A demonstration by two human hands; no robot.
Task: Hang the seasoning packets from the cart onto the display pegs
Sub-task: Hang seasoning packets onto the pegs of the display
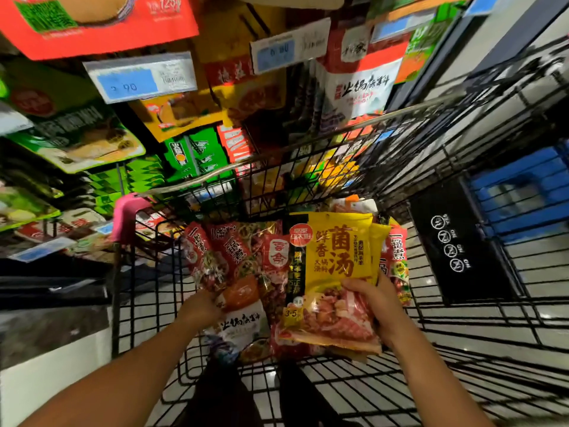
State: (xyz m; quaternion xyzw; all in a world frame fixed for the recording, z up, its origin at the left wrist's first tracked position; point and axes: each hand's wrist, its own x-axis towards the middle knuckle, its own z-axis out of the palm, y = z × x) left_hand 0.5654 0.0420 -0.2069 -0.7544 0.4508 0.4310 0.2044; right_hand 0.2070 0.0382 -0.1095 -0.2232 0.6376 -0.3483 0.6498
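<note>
A black wire cart (431, 343) holds a heap of seasoning packets. My right hand (377, 306) grips a stack of yellow packets (334, 263) by its lower right edge, thumb on the front. My left hand (204, 305) reaches into the pile and grips red packets (212, 257) at their lower end; its fingers are partly hidden. A white packet (243, 326) lies just below that hand. More red packets (397, 257) sit behind the yellow stack.
Display pegs above and ahead carry hanging packets: green ones (80, 140) at left, a white and red one (357, 87) at upper middle. Price tags (140, 77) hang in front. A pink cart corner cap (129, 211) is at left. A blue crate (523, 192) stands at right.
</note>
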